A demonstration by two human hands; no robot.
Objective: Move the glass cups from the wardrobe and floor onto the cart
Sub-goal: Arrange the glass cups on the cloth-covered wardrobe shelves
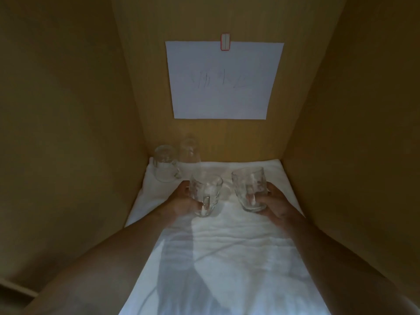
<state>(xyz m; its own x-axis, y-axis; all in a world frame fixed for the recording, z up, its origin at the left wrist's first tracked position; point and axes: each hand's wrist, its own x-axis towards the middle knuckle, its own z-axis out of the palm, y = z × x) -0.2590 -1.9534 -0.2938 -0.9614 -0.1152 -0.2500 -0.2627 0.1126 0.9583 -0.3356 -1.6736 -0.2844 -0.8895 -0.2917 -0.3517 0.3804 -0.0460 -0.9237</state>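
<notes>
You are at the pick-up step inside the wardrobe (68, 110): your left hand (181, 202) grips one mug (205, 195), your right hand (276, 202) grips another mug (250, 189), so next carry both out to the cart, leaving two cups (164, 163) at the back.

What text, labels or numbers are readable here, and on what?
Nothing can be read.
White paper sheet on the wardrobe's back wall: faint handwritten pencil strokes across the middle, too pale and blurred to read.
Red-bordered sticker holding the sheet's top edge: appears blank, no characters show.
Glass cups and white cloth: no markings seen.
</notes>
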